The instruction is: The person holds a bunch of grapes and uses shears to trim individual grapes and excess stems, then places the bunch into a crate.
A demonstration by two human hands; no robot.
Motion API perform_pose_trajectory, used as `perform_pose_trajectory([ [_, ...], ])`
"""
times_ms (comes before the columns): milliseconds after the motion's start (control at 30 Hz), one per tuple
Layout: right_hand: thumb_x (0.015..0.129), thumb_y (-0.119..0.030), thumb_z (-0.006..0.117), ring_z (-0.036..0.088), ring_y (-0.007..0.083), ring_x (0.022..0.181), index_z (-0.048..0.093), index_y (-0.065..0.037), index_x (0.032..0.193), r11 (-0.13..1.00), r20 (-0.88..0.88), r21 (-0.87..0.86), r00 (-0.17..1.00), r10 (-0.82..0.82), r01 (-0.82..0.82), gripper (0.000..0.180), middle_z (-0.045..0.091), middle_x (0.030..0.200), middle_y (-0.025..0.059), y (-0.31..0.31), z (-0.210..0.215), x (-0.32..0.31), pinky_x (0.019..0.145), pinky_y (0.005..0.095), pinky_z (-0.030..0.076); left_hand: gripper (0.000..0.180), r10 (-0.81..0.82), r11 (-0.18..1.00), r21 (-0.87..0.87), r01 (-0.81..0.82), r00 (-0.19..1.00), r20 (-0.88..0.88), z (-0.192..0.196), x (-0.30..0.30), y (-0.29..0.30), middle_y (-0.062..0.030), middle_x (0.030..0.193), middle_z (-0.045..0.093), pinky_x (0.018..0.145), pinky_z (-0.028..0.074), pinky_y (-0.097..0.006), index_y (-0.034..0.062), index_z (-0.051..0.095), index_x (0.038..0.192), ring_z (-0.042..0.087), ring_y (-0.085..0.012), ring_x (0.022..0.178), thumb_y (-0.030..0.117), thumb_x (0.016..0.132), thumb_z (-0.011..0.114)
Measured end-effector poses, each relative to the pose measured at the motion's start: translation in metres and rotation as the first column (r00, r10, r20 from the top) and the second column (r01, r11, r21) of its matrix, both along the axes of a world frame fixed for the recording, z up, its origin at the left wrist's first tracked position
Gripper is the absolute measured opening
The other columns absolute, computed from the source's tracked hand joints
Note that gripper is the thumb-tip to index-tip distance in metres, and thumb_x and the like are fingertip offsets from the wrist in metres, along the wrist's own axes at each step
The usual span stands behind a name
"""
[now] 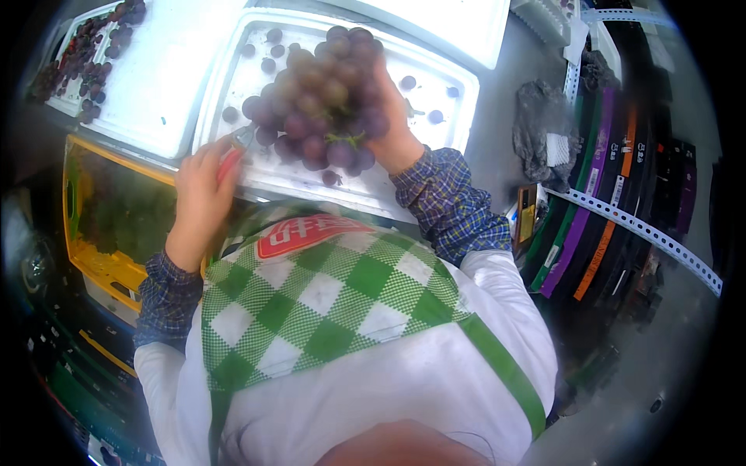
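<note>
A big bunch of purple-red grapes hangs over a white foam tray. My right hand is closed on the bunch from its right side, with some fingers hidden behind the fruit. In my left hand are small red-handled snips, gripped with the fingers wrapped round the handle. Their metal tip points up at the bunch's lower left edge; I cannot tell whether it touches a grape. Several loose grapes lie in the tray around the bunch.
Another foam box with grape bunches stands at the far left. Below it is a yellow crate with greenish contents. On the right are a crumpled grey plastic bag, stacked coloured crates and a perforated metal rail.
</note>
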State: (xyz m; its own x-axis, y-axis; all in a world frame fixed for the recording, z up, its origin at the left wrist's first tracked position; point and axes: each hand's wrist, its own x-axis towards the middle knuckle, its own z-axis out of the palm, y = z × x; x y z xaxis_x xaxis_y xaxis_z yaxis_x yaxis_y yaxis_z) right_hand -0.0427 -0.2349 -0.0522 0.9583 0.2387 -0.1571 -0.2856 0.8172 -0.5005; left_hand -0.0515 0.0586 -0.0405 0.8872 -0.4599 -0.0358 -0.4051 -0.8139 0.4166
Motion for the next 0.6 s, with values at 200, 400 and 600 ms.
perform_pose_trajectory([
  [200, 0.103, -0.060, 0.034, 0.051, 0.0243, 0.126, 0.042, -0.011, 0.145, 0.996, -0.093, -0.077, 0.994, -0.060, 0.053, 0.064, 0.051, 0.141, 0.0099, -0.002, -0.002, 0.006, 0.110, 0.0393, 0.040, 0.052, 0.109, 0.972, 0.199, -0.127, 0.989, 0.099, -0.031, 0.011, -0.002, -0.0177, 0.136, 0.053, 0.103, 0.037, -0.049, 0.0105, 0.054, 0.138, 0.051, -0.0382, 0.122, 0.027, 0.091, 0.067],
  [400, 0.102, -0.062, 0.033, 0.047, 0.0276, 0.133, 0.040, -0.011, 0.148, 0.995, -0.068, -0.093, 0.997, -0.040, 0.033, 0.069, 0.047, 0.147, 0.0118, -0.003, -0.003, 0.008, 0.113, 0.0423, 0.037, 0.052, 0.045, 0.999, 0.028, -0.046, 0.999, 0.020, -0.023, 0.025, -0.004, -0.0205, 0.141, 0.049, 0.111, 0.035, -0.043, 0.0071, 0.052, 0.141, 0.047, -0.0357, 0.132, 0.028, 0.095, 0.063],
  [600, 0.103, -0.059, 0.033, 0.045, 0.0296, 0.135, 0.040, -0.009, 0.148, 0.981, -0.065, -0.192, 0.998, -0.006, -0.007, 0.067, 0.047, 0.148, 0.0136, 0.002, 0.007, 0.001, 0.116, 0.0439, 0.033, 0.050, 0.000, 0.762, -0.563, -0.321, 0.869, -0.496, 0.029, 0.053, -0.022, -0.0152, 0.142, 0.053, 0.112, 0.035, -0.035, 0.0011, 0.048, 0.144, 0.047, -0.0234, 0.134, 0.029, 0.103, 0.053],
])
